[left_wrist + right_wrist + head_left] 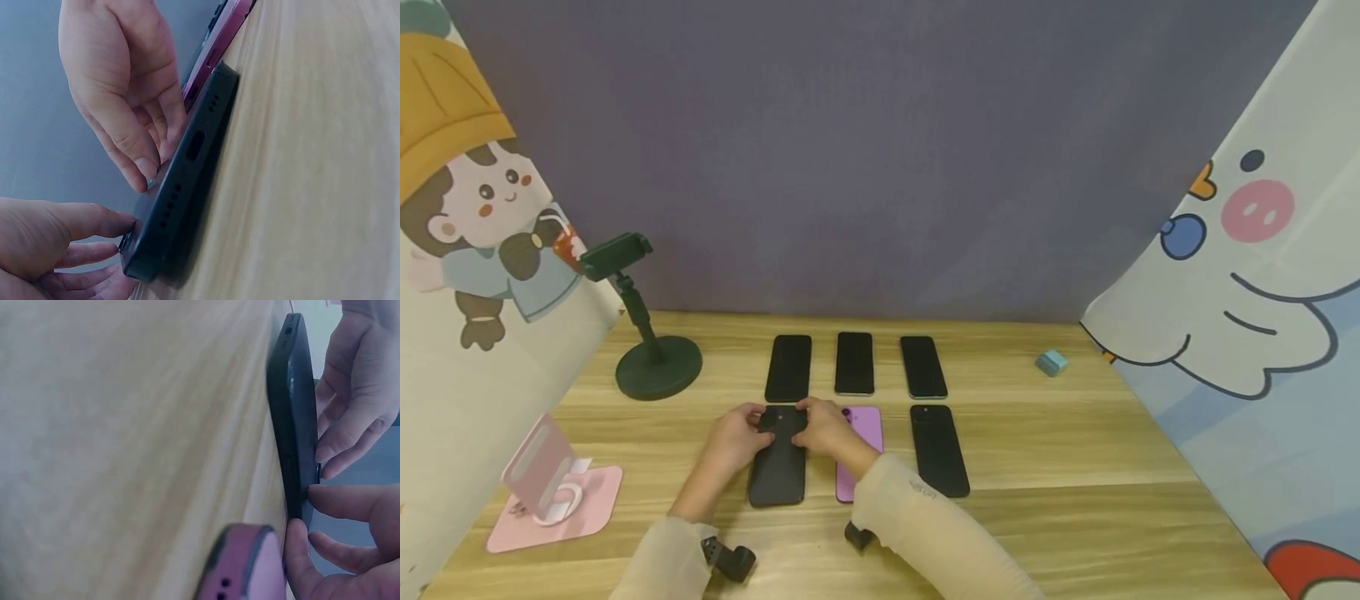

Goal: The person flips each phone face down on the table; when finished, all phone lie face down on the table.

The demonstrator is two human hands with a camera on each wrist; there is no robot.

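A black phone point(779, 467) lies back up on the wooden table, at the left of the front row. My left hand point(735, 437) grips its upper left edge, thumb over the back and fingers along the side. On the opposite upper edge, my right hand point(826, 427) pinches the phone between thumb and fingers. In the left wrist view, the bottom edge of this phone point(194, 147) shows its charging port, with a dark shadow beneath. A purple phone point(868, 429) lies just right of it, partly covered by my right forearm.
Another black phone point(940, 450) lies at the right of the front row. Behind are three dark-faced phones: left point(788, 367), middle point(854, 363) and right point(923, 367). At left stand a black phone stand point(658, 367) and a pink stand point(561, 500). A small blue block point(1051, 362) sits back right.
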